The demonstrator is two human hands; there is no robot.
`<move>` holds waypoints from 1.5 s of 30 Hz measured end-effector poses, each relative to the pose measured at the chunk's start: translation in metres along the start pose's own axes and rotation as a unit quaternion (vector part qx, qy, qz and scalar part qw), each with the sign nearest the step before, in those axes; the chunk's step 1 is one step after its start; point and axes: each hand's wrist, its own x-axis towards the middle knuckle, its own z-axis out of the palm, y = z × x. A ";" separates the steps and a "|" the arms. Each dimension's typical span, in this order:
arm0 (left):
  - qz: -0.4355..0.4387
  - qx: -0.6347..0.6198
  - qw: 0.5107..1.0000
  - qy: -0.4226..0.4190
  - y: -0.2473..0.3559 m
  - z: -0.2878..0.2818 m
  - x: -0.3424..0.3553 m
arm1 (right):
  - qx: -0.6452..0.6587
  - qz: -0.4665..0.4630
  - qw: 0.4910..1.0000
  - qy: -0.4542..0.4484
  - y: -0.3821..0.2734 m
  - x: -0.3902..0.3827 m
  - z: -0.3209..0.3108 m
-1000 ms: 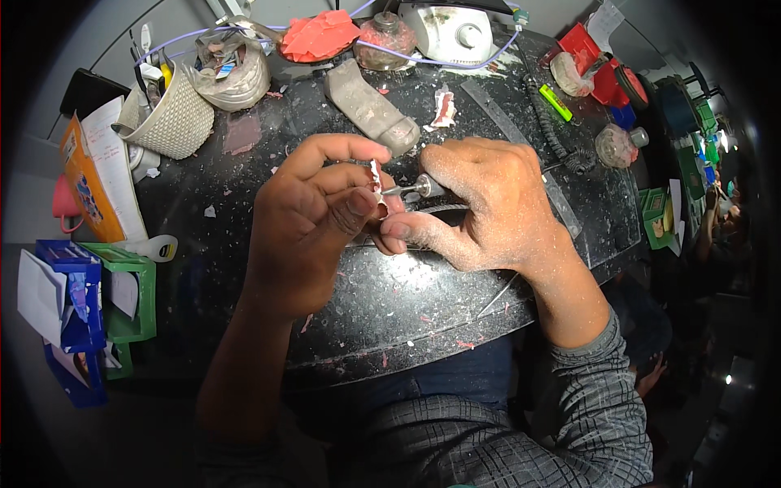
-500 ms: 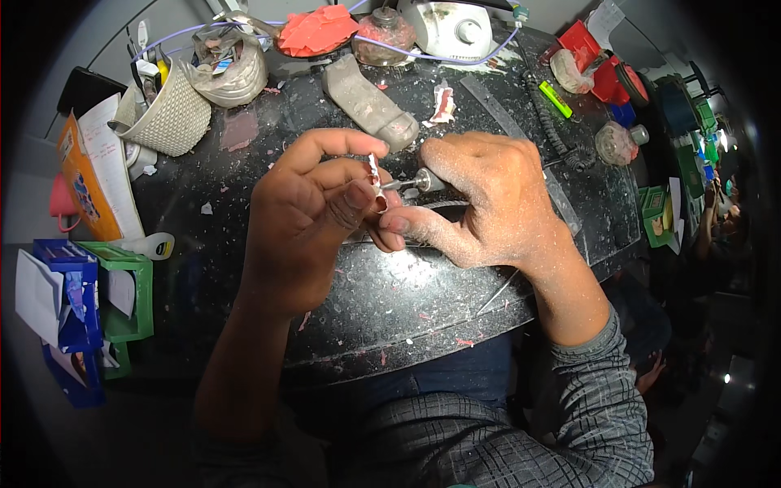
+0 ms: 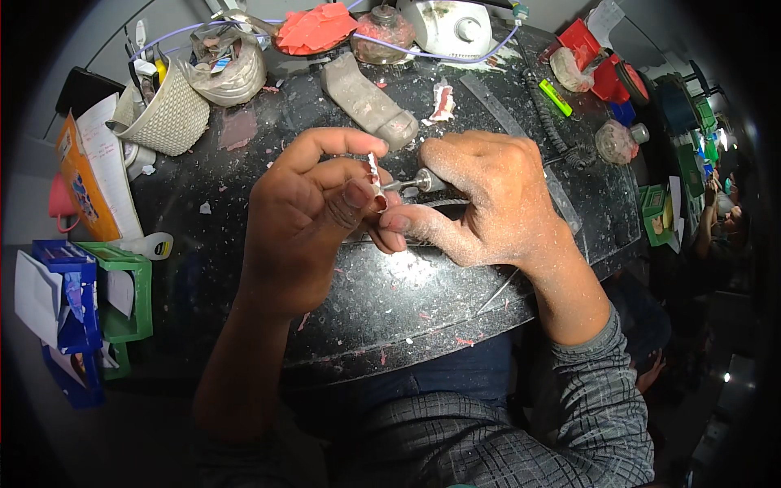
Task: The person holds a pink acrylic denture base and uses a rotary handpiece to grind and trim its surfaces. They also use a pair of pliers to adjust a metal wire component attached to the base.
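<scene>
My left hand (image 3: 297, 215) pinches a small curved denture piece (image 3: 376, 175), white along its edge and dark red inside, between thumb and fingers. In my right hand (image 3: 500, 199), which is coated with pale dust, is a rotary handpiece (image 3: 426, 181). Its thin metal bit points left and meets the denture piece, though the exact contact is too small to make out. My right thumb reaches close to the left fingertips. Beyond the hands, a similar red and white denture piece (image 3: 442, 104) lies on the dusty black table (image 3: 366, 313).
A grey, worn block (image 3: 366, 98) lies just beyond my hands, a metal ruler (image 3: 492, 106) to its right. A woven basket (image 3: 172, 114), a cloudy plastic tub (image 3: 232, 77) and red sheets (image 3: 317, 31) line the far left. Blue (image 3: 80, 313) and green trays (image 3: 130, 305) stand left.
</scene>
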 end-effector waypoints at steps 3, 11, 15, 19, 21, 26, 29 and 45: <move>0.001 -0.005 1.000 -0.005 0.000 -0.001 0.000 | 0.014 -0.009 1.000 0.019 0.001 0.000 0.001; 0.002 0.016 1.000 -0.002 -0.001 -0.001 0.000 | 0.015 -0.011 1.000 0.020 0.001 0.000 0.001; 0.005 0.008 1.000 -0.004 0.000 0.000 0.000 | 0.019 -0.008 1.000 0.020 0.000 0.001 0.000; 0.005 0.008 1.000 -0.007 -0.001 -0.001 0.000 | 0.019 -0.004 1.000 0.015 0.000 0.000 0.000; 0.004 0.003 1.000 -0.011 -0.001 -0.001 0.000 | 0.017 -0.004 1.000 0.013 0.000 0.000 0.000; 0.003 0.016 1.000 -0.006 -0.001 -0.001 0.000 | 0.017 -0.009 1.000 0.021 0.000 0.001 0.001; -0.003 0.005 1.000 -0.007 0.000 -0.001 0.000 | 0.019 -0.011 1.000 0.014 0.000 0.001 0.001; -0.013 -0.021 0.999 0.028 -0.004 0.000 -0.002 | 0.022 -0.014 1.000 0.015 0.000 0.002 0.002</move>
